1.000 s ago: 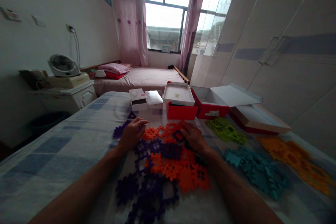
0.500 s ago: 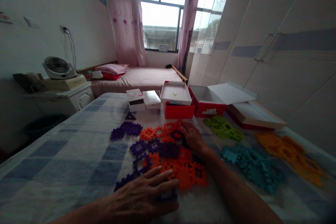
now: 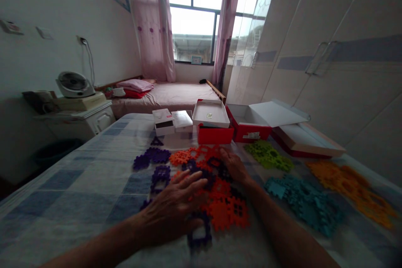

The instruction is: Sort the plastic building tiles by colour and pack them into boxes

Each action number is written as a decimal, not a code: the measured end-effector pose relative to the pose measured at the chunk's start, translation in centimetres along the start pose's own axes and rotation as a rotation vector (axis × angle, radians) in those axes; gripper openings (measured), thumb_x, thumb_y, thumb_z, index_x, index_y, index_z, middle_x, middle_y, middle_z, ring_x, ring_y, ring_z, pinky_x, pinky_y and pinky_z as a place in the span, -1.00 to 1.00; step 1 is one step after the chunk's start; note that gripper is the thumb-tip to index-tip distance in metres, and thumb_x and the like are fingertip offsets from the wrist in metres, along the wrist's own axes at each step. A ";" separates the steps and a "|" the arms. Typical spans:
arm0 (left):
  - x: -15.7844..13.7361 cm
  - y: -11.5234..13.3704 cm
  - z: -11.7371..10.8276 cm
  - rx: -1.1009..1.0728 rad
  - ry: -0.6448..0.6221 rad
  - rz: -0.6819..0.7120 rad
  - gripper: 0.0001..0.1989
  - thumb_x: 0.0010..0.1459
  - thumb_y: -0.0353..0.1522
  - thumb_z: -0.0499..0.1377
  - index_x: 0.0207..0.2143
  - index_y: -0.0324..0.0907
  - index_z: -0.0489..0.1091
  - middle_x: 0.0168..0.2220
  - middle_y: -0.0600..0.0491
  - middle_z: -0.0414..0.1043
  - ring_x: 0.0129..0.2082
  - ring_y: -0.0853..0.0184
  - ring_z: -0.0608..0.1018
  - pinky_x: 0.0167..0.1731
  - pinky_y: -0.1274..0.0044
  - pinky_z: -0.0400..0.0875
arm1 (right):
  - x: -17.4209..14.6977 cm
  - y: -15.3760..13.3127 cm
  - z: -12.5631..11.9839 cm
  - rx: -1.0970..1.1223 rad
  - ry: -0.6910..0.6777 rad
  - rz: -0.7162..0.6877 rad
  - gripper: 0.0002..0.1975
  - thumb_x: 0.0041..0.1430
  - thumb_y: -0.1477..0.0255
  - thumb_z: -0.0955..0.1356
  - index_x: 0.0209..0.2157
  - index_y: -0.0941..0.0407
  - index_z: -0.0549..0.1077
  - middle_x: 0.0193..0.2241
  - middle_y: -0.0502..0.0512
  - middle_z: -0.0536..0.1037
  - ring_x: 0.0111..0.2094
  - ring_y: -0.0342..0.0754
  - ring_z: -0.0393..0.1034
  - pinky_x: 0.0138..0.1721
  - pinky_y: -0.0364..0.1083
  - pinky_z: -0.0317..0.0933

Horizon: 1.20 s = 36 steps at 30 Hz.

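Observation:
My left hand [image 3: 180,201] lies flat with fingers spread over the middle of a mixed pile of purple and orange notched plastic building pieces. Beneath its thumb side a purple square frame piece [image 3: 200,232] shows. My right hand [image 3: 234,165] rests at the pile's far right edge, fingers stretched out against red-orange pieces [image 3: 207,153]; its fingertips are partly blurred. Between the hands are flat orange pieces [image 3: 221,213] and dark purple ones. A separate purple group [image 3: 153,155] lies to the left, with a purple triangle piece [image 3: 156,141] beyond it.
Green pieces [image 3: 268,155], teal pieces [image 3: 304,201] and orange-yellow pieces [image 3: 348,188] lie in heaps on the right. Along the back stand small white boxes [image 3: 165,127], a red box [image 3: 215,135], an open red box [image 3: 251,134] and a lid [image 3: 310,138]. A checked cloth [image 3: 78,201] covers the table.
My left hand has moved forward over the pile, uncovering the purple square frame near me. Some purple frames on the left have shifted. My right hand stays almost in place.

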<state>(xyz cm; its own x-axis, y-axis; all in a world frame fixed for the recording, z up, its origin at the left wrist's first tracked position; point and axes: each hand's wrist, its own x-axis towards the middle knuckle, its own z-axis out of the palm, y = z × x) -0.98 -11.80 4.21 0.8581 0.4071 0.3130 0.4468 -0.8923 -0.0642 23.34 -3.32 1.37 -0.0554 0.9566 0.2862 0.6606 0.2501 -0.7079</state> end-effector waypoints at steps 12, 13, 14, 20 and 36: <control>6.8 4.4 3.3 -0.101 -0.058 0.321 -0.78 0.19 -0.25 0.04 -0.20 -0.18 0.34 -0.16 0.04 0.38 0.01 0.24 0.32 0.12 0.35 0.09 | -0.3 0.6 -0.6 -0.003 0.023 0.028 -0.52 0.27 0.18 0.03 -0.28 0.11 0.45 -0.32 0.12 0.54 -0.27 -0.02 0.41 -0.17 -0.10 0.20; 6.5 3.9 3.5 -0.088 -0.046 0.292 -0.81 0.19 -0.28 0.05 -0.23 -0.18 0.35 -0.18 0.03 0.39 0.00 0.25 0.33 0.13 0.34 0.07 | -0.3 0.5 -0.6 -0.010 0.018 0.023 -0.52 0.28 0.18 0.03 -0.30 0.10 0.46 -0.32 0.11 0.55 -0.27 -0.04 0.42 -0.17 -0.12 0.20; 6.2 3.4 3.5 -0.079 -0.033 0.260 -0.85 0.18 -0.30 0.07 -0.27 -0.18 0.36 -0.20 0.03 0.39 -0.03 0.26 0.35 0.13 0.34 0.07 | -0.3 0.3 -0.7 -0.021 0.015 0.021 -0.52 0.28 0.19 0.03 -0.32 0.10 0.46 -0.33 0.10 0.55 -0.28 -0.05 0.42 -0.19 -0.13 0.20; 4.2 -0.6 1.4 -0.140 0.038 0.096 -0.88 0.17 -0.32 0.09 -0.36 -0.16 0.38 -0.34 0.06 0.43 -0.27 0.36 0.45 -0.09 0.44 0.29 | -0.9 -0.1 -1.4 -0.187 0.051 0.100 -0.63 0.25 0.29 0.11 -0.35 0.11 0.47 -0.35 0.16 0.56 -0.29 -0.04 0.42 -0.23 -0.14 0.15; -1.4 -13.3 3.7 -0.186 0.462 -0.721 -0.68 0.20 -0.27 -0.05 -0.22 -0.20 0.44 -0.14 -0.03 0.43 -0.14 0.27 0.49 -0.06 0.41 0.34 | -2.2 1.4 -3.8 -0.283 -0.213 0.091 -0.83 -0.13 0.37 0.39 -0.45 0.12 0.39 -0.48 0.03 0.44 -0.43 -0.06 0.31 -0.42 -0.12 0.13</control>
<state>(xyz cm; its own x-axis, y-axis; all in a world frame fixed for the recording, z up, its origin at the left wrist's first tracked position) -7.18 0.21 1.14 0.1755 0.8006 0.5729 0.7579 -0.4813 0.4403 27.25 -5.68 2.15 -0.1216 0.9902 0.0686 0.8496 0.1396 -0.5086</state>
